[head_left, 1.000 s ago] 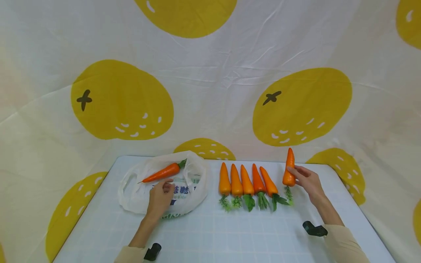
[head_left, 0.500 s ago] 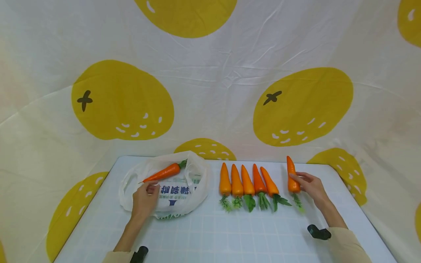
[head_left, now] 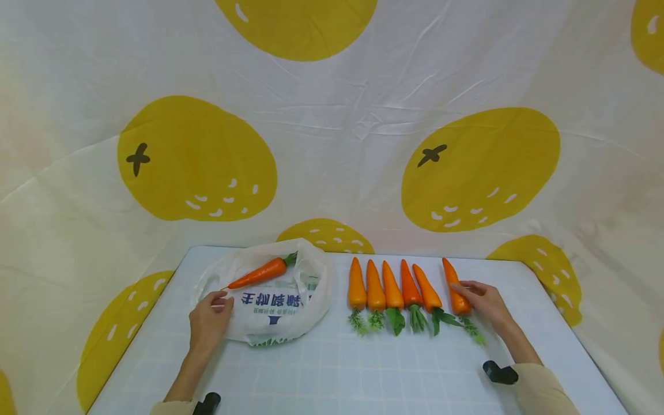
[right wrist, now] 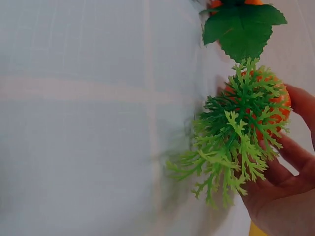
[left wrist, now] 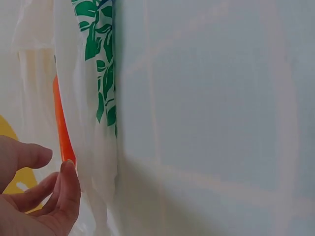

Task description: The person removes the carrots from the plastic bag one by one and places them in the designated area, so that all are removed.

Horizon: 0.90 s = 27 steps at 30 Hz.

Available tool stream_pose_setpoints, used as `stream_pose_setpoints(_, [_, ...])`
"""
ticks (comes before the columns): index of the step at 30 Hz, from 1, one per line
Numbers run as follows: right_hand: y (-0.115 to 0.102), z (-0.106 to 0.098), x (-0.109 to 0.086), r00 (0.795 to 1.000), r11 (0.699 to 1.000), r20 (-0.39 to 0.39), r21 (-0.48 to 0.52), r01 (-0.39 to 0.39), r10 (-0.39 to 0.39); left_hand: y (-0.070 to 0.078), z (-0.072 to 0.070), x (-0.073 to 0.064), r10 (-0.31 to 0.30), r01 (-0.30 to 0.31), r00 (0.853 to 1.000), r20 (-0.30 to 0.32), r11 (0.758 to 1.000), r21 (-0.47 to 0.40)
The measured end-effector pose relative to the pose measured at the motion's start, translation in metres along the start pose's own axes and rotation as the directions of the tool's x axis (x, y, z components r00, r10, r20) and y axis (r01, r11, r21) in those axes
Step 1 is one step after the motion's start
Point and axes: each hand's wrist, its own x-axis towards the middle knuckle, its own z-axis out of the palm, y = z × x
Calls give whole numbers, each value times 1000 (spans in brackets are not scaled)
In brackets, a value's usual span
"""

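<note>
At the right end of the row, my right hand (head_left: 485,302) holds an orange carrot (head_left: 452,288) by its thick end, fingers on its side. The carrot slants with its tip toward the back; its feathery green top (right wrist: 231,142) faces the right wrist camera. On the left, a redder carrot (head_left: 259,272) lies on a white plastic bag (head_left: 311,305) with dark printing. My left hand (head_left: 210,323) is over the bag's left side, close to this carrot's thin tip. In the left wrist view, its thumb and fingers (left wrist: 69,187) are apart, with a fingertip overlapping the carrot's tip.
Several carrots (head_left: 374,285) lie side by side in the middle, tips toward the back and leafy tops toward the front. A pale checked cloth (head_left: 332,374) covers the table. Behind it hangs a white curtain (head_left: 337,161) with large yellow fruit prints.
My left hand has moved left across the bag, off its printed middle. My right hand has lowered the carrot toward the table beside the row, and it now slants with its tip leftward.
</note>
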Motion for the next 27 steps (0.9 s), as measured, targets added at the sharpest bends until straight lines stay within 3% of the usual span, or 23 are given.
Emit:
stream_pose_setpoints(8, [-1, 3, 1, 998, 998, 31, -32, 53, -52, -9, -8, 4, -42, 43, 999, -24, 998, 37])
stream_pose_setpoints(18, [-3, 11, 4, 997, 994, 47, -86, 70, -66, -14, -7, 6, -182, 177, 982, 48, 980, 95])
stream_pose_setpoints(27, [-8, 7, -1, 993, 985, 67, -136, 106, -98, -18, -7, 9, -169, 163, 984, 64, 982, 94])
